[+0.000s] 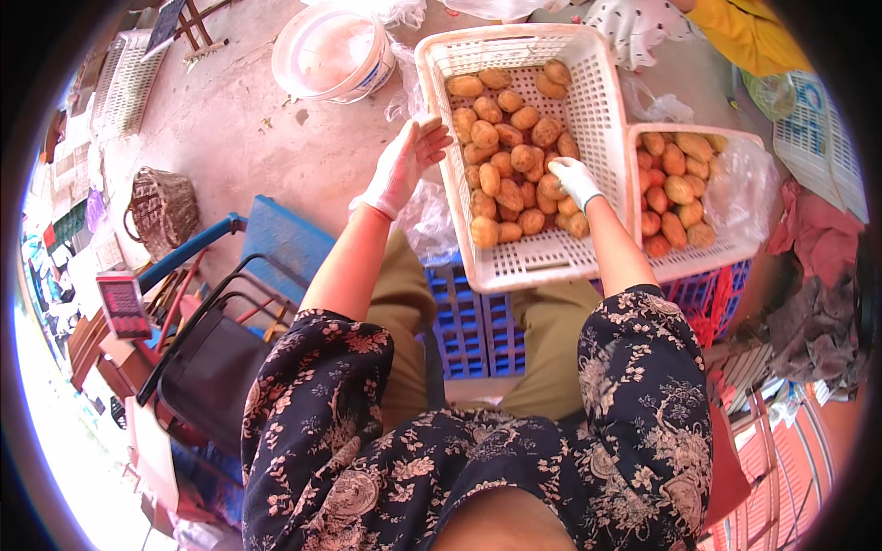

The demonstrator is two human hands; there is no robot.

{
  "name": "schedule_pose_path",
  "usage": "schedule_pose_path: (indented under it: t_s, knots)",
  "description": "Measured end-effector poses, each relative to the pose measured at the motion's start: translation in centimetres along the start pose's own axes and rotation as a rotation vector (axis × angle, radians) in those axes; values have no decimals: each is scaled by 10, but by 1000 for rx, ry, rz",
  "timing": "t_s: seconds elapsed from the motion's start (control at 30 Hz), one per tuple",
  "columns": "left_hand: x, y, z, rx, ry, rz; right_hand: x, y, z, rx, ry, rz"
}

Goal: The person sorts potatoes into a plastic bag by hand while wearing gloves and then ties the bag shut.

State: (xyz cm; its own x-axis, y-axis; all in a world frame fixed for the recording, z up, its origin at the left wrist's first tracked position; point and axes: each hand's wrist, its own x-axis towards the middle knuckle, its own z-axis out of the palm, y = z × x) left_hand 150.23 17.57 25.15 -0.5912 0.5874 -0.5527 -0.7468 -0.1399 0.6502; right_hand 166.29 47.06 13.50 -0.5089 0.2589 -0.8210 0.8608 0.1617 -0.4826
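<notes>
A white slatted plastic crate (527, 265) stands before my knees, with many potatoes (510, 198) heaped along its left and middle part. My right hand (577, 181), in a white knit glove, reaches into it. Its fingertips touch a potato near the heap's right side; whether they grip it is hidden. Just outside the crate's left wall hangs my left hand (408, 165), also gloved, palm turned to the right and fingers apart. I see no potato in it. To the right, a smaller white crate (723, 256) holds more potatoes (679, 189) and a clear plastic bag (743, 193).
Blue plastic crates (475, 330) support the white ones. A white bucket (331, 52) stands at the upper left, a wicker basket (162, 210) further left. Beside my left arm are a black chair (210, 372) and a blue board (286, 237). Another person's yellow sleeve (747, 34) shows at upper right.
</notes>
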Motion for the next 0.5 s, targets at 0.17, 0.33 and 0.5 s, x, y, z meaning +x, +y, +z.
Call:
schedule_pose_path:
  t_s: [0.17, 0.33, 0.5]
  knots:
    - [76, -19, -40, 436, -23, 306, 110, -20, 28, -809, 213, 3]
    - [106, -42, -37, 636, -100, 524, 183, 11, 31, -924, 335, -35]
    - [109, -59, -23, 1018, 27, 713, 176, -7, 19, -1016, 117, 74]
